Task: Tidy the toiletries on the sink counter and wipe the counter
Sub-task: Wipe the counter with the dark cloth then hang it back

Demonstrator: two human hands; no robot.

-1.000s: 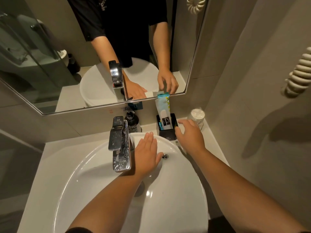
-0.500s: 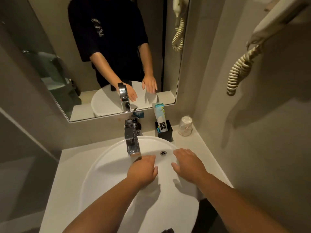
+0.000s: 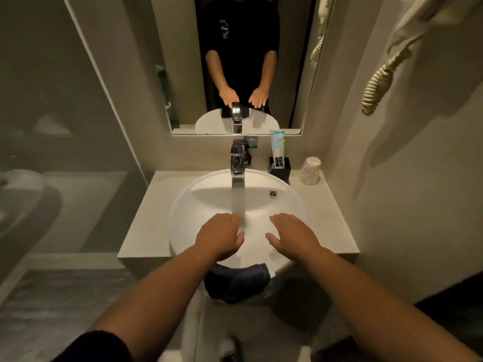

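Observation:
My left hand and my right hand hover palm down over the near part of the round white basin, fingers spread, holding nothing. A black holder stands on the pale counter behind the basin at the right, with a blue-and-white tube upright in it. A wrapped glass stands right of the holder. A dark soap dispenser sits behind the chrome tap. A dark cloth hangs below the basin's front rim.
A mirror covers the wall behind the counter. A wall unit with a coiled cord hangs on the right wall. A glass panel closes the left side, with a bathtub behind it. Floor tiles show below.
Both hands have pulled back from the holder and tap toward the basin's near edge. The view has backed away and risen, showing the whole counter and the floor.

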